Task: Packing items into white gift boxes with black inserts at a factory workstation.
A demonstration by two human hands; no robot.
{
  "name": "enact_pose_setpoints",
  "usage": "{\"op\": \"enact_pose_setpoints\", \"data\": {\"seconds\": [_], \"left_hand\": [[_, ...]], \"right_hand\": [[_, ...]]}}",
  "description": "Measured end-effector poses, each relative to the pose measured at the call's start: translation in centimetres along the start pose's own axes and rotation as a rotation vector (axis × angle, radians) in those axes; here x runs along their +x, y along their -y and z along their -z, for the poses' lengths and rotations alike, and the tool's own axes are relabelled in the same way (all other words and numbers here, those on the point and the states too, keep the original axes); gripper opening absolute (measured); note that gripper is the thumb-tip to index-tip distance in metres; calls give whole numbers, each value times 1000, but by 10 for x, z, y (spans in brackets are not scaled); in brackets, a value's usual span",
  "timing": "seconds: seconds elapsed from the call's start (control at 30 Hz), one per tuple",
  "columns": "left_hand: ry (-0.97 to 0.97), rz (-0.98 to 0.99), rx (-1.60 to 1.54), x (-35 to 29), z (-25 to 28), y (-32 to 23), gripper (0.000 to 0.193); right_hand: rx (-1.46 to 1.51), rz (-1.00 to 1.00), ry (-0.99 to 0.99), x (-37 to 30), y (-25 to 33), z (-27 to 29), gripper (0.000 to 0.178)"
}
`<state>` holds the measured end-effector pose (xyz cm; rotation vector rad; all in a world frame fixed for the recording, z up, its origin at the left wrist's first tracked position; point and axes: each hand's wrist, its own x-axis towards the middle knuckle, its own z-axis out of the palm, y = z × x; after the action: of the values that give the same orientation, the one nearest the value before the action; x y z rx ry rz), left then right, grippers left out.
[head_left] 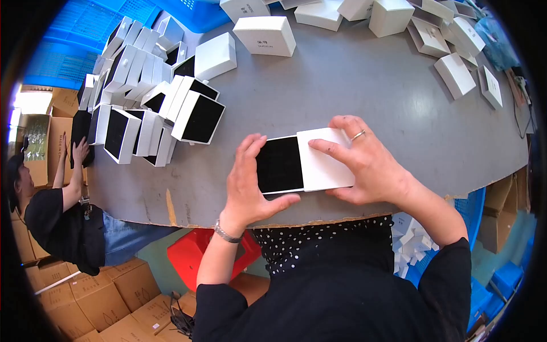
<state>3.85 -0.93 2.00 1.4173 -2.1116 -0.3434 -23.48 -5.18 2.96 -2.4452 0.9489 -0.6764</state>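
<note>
In front of me at the table's near side is a white slide-out box, partly pulled apart. Its black-lined inner tray shows on the left, and its white outer sleeve covers the right part. My left hand grips the tray's left end, fingers at the far corner and thumb along the near edge. Around the sleeve's right side curls my right hand, its index finger lying across the top and its thumb at the near edge. A ring sits on one right finger.
Black-lined trays are heaped at the left of the grey table. White boxes lie along the far edge and far right. At the left stands another person, hands on a black object. A red stool and cartons are below.
</note>
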Motion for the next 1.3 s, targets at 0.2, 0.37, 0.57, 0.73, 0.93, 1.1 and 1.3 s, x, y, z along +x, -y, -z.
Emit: {"op": "enact_pose_setpoints", "data": {"seconds": [0.2,0.37,0.57,0.73,0.93,1.1,1.3], "left_hand": [[47,-35,-34,-3,-2,4,116],[26,45,-19,-3,-10,-6,114],[1,2,-64,3,-14,2,109],[-17,-31,-19,1,-13,-2,108],[10,-9,20,4,-16,-5,104],[26,-51,65,0,-13,0,103],[29,-47,39,2,-15,-4,103]], "right_hand": [[41,34,-20,-3,-3,-2,76],[53,75,7,5,-16,6,82],[69,84,-41,0,-23,-2,83],[-54,148,81,4,-23,9,83],[111,97,-72,-1,-26,-11,83],[109,162,14,3,-31,-2,77],[193,169,13,9,-26,-6,76]]}}
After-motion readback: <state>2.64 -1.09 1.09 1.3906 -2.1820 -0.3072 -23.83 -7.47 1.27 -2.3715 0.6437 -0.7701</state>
